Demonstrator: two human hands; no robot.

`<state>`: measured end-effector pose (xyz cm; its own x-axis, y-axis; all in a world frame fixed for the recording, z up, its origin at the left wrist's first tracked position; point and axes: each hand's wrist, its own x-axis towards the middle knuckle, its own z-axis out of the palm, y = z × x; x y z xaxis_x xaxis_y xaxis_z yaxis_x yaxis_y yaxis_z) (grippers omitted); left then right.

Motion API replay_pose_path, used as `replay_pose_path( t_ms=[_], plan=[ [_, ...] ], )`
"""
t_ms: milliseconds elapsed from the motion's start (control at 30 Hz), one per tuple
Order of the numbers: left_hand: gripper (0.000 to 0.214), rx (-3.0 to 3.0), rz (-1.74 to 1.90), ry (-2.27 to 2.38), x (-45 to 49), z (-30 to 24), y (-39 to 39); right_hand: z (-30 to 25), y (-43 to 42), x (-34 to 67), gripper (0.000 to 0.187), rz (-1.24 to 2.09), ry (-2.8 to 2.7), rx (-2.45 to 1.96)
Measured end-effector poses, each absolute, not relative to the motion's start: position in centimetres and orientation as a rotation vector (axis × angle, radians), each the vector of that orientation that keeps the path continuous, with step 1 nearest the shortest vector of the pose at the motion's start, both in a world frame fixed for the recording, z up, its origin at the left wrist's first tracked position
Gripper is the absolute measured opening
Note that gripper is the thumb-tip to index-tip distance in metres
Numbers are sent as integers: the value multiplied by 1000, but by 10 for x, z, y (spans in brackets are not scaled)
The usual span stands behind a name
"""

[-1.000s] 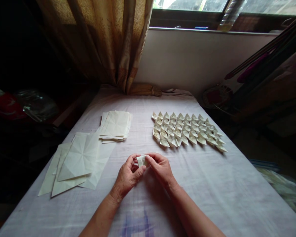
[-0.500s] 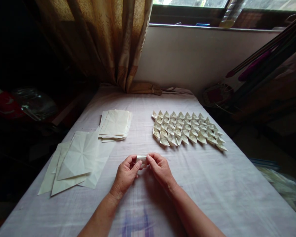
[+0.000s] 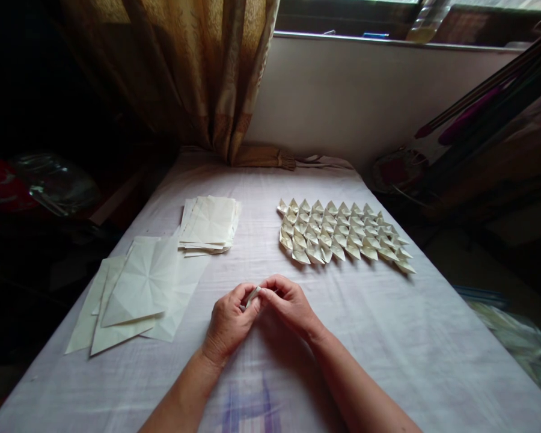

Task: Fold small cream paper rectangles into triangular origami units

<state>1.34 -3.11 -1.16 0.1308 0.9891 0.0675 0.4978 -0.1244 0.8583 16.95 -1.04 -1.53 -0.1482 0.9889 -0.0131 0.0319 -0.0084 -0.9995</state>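
My left hand point(image 3: 228, 322) and my right hand point(image 3: 290, 304) meet over the middle of the cloth-covered table point(image 3: 388, 337). Both pinch a small folded piece of cream paper point(image 3: 252, 295), mostly hidden between the fingertips. Beyond my right hand lie several small folded paper pieces point(image 3: 342, 234), set out in neat rows. To the left of my left hand lie large creased paper sheets point(image 3: 139, 288), and behind them a stack of smaller sheets point(image 3: 211, 224).
A brown curtain point(image 3: 198, 78) hangs at the far edge of the table, below a window sill point(image 3: 388, 42). Dark clutter with a clear plastic bag point(image 3: 54, 180) is at the left. Long rods point(image 3: 487, 90) lean at the right.
The two hands have closed together on the small paper, which now shows only as a thin edge. The view has tilted down slightly.
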Motion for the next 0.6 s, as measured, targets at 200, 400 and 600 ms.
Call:
replay_pose_path(
  t_ms=[200,400,600],
  plan=[
    [26,1599,897,1339,13,-6,-30,-10,-10,173,35,1549,-1139,-1089],
    [30,1495,917,1387,14,-4,-29,-7,-11,174,39,1599,-1029,-1082],
    [24,1440,975,1399,13,-1,-28,-6,-11,171,37,1593,-1078,-1061]
  ],
)
